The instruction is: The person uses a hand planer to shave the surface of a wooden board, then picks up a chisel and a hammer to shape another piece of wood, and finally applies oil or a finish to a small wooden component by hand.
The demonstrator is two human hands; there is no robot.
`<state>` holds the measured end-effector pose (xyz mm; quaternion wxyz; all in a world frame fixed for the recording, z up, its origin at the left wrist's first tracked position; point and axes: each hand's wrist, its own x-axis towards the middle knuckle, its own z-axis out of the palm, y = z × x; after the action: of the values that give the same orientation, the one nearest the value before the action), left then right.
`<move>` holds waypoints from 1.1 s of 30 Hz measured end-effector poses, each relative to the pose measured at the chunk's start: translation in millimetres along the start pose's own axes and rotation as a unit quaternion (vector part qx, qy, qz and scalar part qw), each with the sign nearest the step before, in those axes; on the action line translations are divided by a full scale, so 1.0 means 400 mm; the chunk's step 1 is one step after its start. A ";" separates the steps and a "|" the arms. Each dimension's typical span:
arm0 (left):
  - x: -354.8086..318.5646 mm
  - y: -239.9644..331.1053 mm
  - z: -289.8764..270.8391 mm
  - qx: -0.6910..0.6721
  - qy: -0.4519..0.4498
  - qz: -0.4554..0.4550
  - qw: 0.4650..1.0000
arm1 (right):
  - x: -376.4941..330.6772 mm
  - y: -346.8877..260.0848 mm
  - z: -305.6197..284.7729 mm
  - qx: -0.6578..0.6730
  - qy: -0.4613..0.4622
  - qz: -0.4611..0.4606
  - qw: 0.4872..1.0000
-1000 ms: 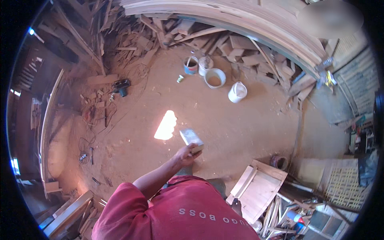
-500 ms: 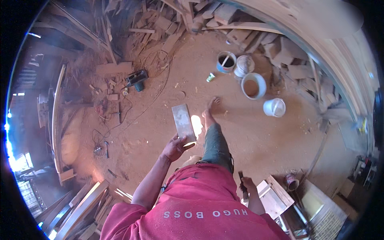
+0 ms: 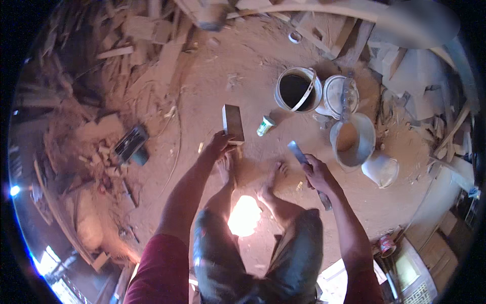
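My left hand (image 3: 223,143) is closed round the lower end of a flat, grey-brown rectangular block (image 3: 233,122), which looks like a sharpening stone and is held above my left foot. In my right hand (image 3: 318,173) is a long, narrow, chisel-like blade (image 3: 298,153). Its bright flat end points up and left, towards the buckets; its darker end (image 3: 325,200) sticks out below my fist. The block and the blade are well apart. Between them, farther off, a small green-and-white container (image 3: 265,125) lies on the floor.
A bucket of dark liquid (image 3: 293,93), a lidded white bucket (image 3: 340,96), a bucket with brown contents (image 3: 353,139) and a small white bucket (image 3: 380,170) stand at right. A power tool (image 3: 132,144) lies left. Scrap wood (image 3: 147,35) is heaped around the sandy floor (image 3: 223,66).
I have lowered into a squat or seat with knees bent, nearer the buckets. Both arms now reach forward; the blade has come from my side to the front. The block stays in my left hand.
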<state>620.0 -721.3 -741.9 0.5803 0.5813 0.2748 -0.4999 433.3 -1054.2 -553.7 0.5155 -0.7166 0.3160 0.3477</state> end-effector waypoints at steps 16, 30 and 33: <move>0.246 0.291 0.325 0.537 -0.132 0.705 0.445 | 0.416 0.119 0.093 -0.200 -0.203 -0.089 0.954; 0.236 0.363 0.424 0.555 -0.147 0.744 0.342 | 0.248 0.092 -0.085 -0.020 -0.007 -0.138 0.990; 0.298 0.354 0.651 0.558 -0.268 0.619 0.484 | 0.308 0.197 -0.008 0.033 0.000 -0.086 0.996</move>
<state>720.6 -1024.3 -747.5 0.3396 0.6407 -0.6614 -0.1915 438.7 -1090.2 -695.4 0.5667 -0.7239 0.2642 0.2916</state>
